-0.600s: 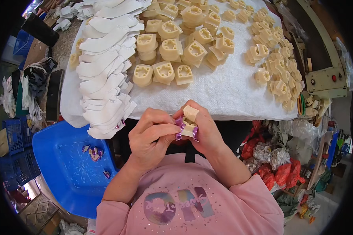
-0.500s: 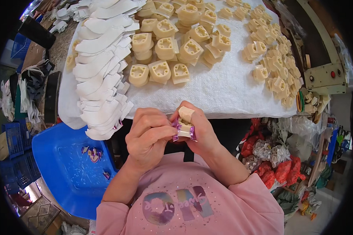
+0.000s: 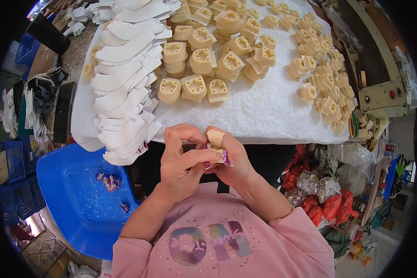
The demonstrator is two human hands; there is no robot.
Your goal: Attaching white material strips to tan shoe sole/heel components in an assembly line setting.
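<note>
Cream block (image 3: 215, 138), purple-edged, gripped between left hand (image 3: 184, 160), right hand (image 3: 233, 160).

setting: a small manufacturing workshop. the desk (image 3: 282, 116) is covered with white woven sheeting and carries bulk batches of identical cream moulded blocks (image 3: 194, 85) beside a stack of white cut pieces (image 3: 125, 97) (overlapped in a long row). a machine housing with red buttons (image 3: 387, 95) stands at the right edge. blue plastic crates (image 3: 18, 185) and bagged materials (image 3: 329, 194) crowd the floor.
</note>
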